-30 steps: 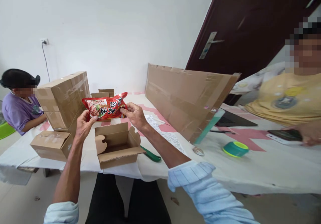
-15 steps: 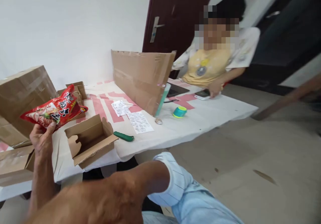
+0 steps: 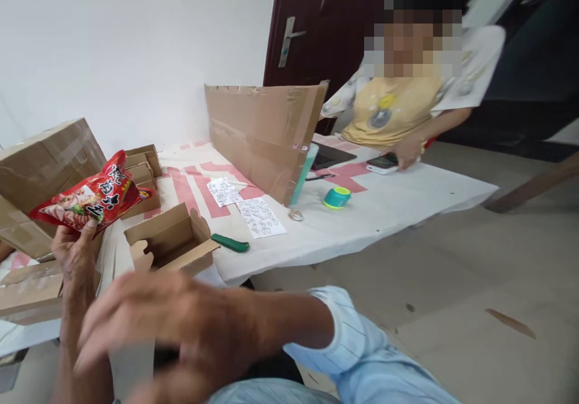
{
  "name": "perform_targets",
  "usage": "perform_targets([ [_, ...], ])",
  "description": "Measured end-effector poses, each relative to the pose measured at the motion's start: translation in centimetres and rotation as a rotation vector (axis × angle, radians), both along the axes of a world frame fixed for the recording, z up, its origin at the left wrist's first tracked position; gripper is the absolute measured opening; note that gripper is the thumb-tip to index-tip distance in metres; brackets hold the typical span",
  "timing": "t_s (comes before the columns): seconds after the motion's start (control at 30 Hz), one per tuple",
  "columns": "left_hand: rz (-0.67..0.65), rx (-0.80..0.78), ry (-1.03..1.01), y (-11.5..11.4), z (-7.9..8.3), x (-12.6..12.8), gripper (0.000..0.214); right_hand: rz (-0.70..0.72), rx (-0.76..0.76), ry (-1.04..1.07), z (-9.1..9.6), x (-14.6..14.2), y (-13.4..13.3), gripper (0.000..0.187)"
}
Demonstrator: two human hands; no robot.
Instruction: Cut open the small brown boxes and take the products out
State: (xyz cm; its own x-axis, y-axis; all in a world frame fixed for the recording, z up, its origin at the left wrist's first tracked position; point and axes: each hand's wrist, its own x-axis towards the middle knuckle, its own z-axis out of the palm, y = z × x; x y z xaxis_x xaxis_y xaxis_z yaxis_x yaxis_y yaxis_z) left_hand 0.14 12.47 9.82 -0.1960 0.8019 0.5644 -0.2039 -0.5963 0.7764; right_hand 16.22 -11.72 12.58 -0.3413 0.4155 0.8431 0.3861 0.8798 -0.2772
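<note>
My left hand [image 3: 75, 250] grips a red food packet [image 3: 106, 193] with printed characters and a food picture, thumb on its front, over the table's left side. In the near foreground my right hand [image 3: 181, 325] is blurred, its fingers and thumb apart with nothing between them. Just beyond it stands a small cardboard box [image 3: 160, 241] with its top open. A green utility knife or similar green handle [image 3: 230, 243] lies against that box's right side.
A tall cardboard sheet [image 3: 266, 132] stands mid-table. Written papers [image 3: 260, 217], a teal tape roll [image 3: 337, 197] and a phone [image 3: 383, 161] lie on the tablecloth [image 3: 407, 199]. A person [image 3: 398, 102] sits opposite. More boxes [image 3: 49, 181] crowd the left.
My right hand has lifted from the bottom edge and its fingers now show apart. My left hand keeps hold of the packet. The view has shifted slightly left.
</note>
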Motion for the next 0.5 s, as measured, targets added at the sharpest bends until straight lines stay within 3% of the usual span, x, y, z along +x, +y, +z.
perform_targets([
  [0.03,0.003,0.019,-0.014,0.2,-0.1,-0.2,0.051,-0.087,0.014,0.070,-0.3,1.5,0.8,0.041],
  [0.1,0.017,0.086,-0.087,0.7,-0.2,-0.6,0.053,-0.400,-0.043,0.272,-1.6,5.1,2.7,0.030],
  [0.17,0.064,0.161,-0.178,1.5,-0.3,-1.2,0.059,-0.676,-0.135,0.382,-3.7,8.6,4.5,0.036],
  [0.23,0.138,0.204,-0.213,2.4,-0.4,-1.7,0.063,-0.828,-0.356,0.403,-6.1,11.2,5.7,0.046],
  [0.37,0.215,0.174,-0.153,3.8,-1.2,-2.2,0.064,-0.861,-0.817,0.289,-9.9,12.4,6.0,0.046],
  [0.5,0.179,0.085,-0.080,5.1,-3.0,-1.8,0.060,-0.756,-0.983,0.249,-10.7,11.9,5.6,0.020],
])
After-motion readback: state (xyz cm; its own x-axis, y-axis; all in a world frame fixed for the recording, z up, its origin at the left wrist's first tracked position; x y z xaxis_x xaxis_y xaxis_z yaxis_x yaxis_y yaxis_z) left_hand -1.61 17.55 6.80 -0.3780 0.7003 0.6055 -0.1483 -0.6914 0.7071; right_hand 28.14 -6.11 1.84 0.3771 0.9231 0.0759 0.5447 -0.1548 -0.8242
